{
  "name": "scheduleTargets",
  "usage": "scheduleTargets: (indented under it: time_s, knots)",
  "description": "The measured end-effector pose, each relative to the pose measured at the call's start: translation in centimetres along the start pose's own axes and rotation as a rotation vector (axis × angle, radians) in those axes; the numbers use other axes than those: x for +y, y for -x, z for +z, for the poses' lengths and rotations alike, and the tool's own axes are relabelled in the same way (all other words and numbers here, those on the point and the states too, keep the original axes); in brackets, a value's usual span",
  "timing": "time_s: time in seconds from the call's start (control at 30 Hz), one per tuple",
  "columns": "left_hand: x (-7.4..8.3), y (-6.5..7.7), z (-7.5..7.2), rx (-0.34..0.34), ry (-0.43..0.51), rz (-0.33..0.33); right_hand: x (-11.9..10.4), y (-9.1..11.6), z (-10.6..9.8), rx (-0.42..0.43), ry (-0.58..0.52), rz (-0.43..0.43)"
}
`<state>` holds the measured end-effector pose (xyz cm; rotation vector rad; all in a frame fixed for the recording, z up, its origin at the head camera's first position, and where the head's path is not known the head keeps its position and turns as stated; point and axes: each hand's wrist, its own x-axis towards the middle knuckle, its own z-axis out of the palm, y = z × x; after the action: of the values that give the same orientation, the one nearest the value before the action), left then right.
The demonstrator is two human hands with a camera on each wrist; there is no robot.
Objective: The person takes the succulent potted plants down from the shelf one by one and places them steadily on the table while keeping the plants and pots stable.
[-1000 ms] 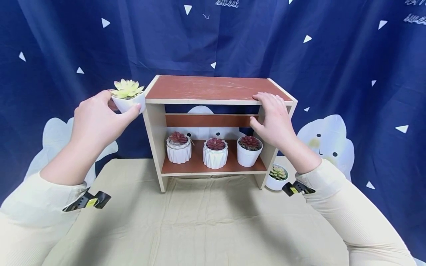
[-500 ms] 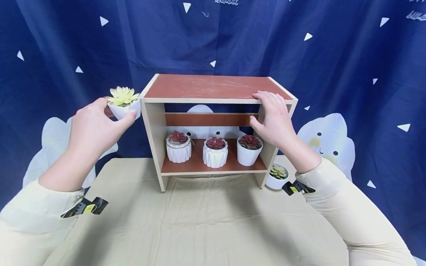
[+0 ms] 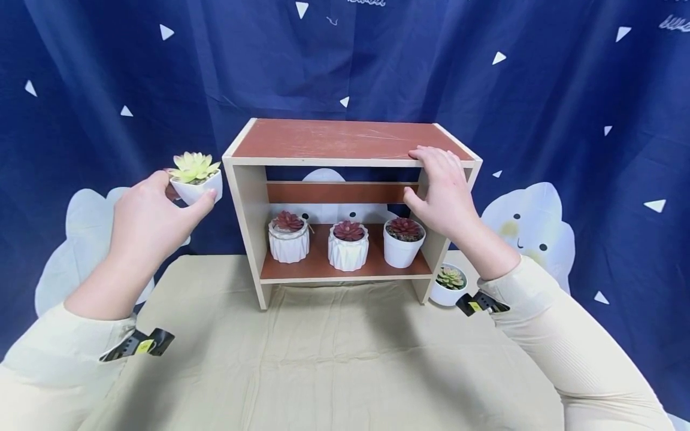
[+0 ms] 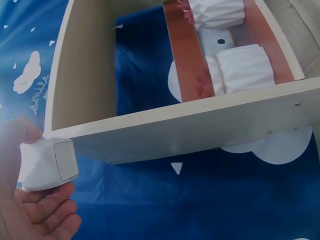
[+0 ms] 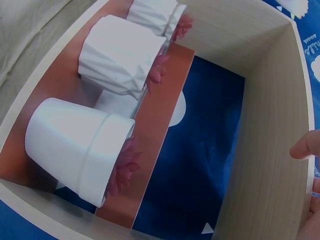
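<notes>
My left hand (image 3: 144, 218) pinches a small white pot (image 3: 200, 193) with a pale green-yellow succulent (image 3: 194, 167) in it. It hovers just left of the upper left corner of a wooden shelf unit (image 3: 345, 139). In the left wrist view the pot's squarish base (image 4: 66, 160) faces the camera. My right hand (image 3: 443, 194) rests on the unit's top front edge near the right end, fingers loosely spread on the board and thumb below its edge. On the lower board stand three white pots with dark red succulents: left (image 3: 289, 244), middle (image 3: 348, 251), right (image 3: 401, 248).
Another white pot (image 3: 448, 293) with a green succulent stands on the cloth-covered table (image 3: 334, 365), beside the unit's right side panel. A dark blue curtain (image 3: 345, 54) with white triangles and clouds hangs behind. Black straps are on both sleeves.
My left hand has moved slightly down and left with the potted succulent, opening a small gap from the shelf's corner. The right hand has stayed in place.
</notes>
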<state>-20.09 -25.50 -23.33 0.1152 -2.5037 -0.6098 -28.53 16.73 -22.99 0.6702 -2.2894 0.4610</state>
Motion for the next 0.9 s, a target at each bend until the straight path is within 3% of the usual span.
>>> scheduleTargets:
  time_s: [0.9]
  knots:
    - [-3.6,1.3,4.2,0.013,-0.018,0.020,-0.1,0.1,-0.1,-0.010,0.002,0.003]
